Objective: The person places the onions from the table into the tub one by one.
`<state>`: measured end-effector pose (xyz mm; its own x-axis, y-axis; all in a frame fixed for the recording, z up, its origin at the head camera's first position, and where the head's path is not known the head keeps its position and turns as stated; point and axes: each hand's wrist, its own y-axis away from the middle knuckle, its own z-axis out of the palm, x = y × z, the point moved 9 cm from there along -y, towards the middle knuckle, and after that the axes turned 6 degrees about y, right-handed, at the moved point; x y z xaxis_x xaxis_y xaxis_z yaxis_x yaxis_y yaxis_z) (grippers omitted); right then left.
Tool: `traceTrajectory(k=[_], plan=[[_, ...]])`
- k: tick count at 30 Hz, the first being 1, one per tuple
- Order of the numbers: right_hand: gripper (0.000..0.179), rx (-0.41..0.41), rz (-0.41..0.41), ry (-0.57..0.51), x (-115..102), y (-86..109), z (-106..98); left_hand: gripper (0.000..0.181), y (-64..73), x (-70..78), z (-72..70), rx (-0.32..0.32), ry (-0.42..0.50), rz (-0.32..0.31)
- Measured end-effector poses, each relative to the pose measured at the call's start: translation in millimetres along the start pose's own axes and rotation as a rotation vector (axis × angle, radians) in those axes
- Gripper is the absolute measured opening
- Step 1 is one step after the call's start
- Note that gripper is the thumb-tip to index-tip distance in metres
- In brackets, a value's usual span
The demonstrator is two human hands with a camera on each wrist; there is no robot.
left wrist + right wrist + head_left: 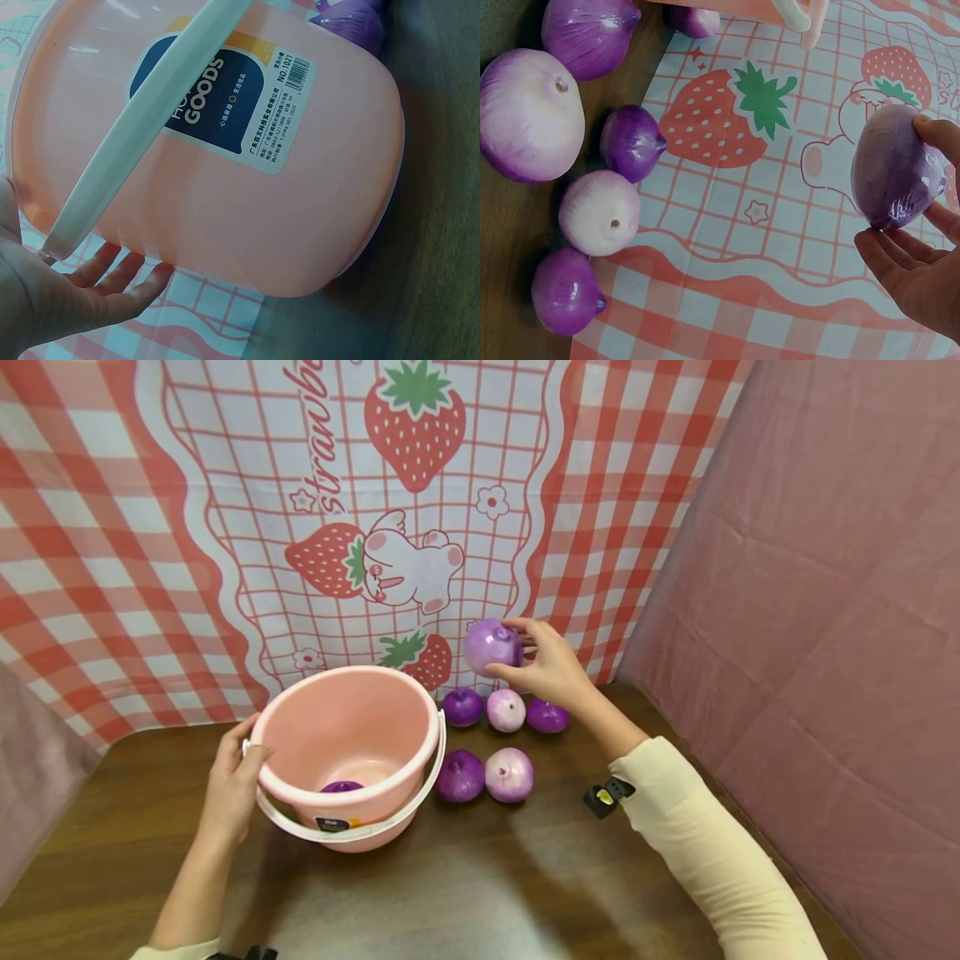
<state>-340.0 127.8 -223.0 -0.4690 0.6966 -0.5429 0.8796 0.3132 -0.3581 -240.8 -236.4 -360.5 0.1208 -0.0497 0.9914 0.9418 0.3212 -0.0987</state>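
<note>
A pale pink bucket with a white handle stands tilted on the table at the left. My left hand grips its left rim, thumb over the edge and fingers against the outer wall. Inside the bucket, a dark purple onion shows at the bottom. Above the table's back edge, my right hand holds a light purple onion between thumb and fingers. Beneath it lie several onions, among them a pale onion, a dark onion and a small purple onion.
Another onion lies close by the bucket in the right wrist view. A strawberry-print cloth hangs behind the brown wooden table. A pink cloth closes off the right side.
</note>
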Motion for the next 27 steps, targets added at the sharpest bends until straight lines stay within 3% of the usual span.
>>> traceTrajectory(k=[27], plan=[[0.068, -0.028, -0.042, 0.018, -20, -2.8, 18, 0.052, 0.6, -0.8, 0.1, -0.006, -0.004, 0.0]])
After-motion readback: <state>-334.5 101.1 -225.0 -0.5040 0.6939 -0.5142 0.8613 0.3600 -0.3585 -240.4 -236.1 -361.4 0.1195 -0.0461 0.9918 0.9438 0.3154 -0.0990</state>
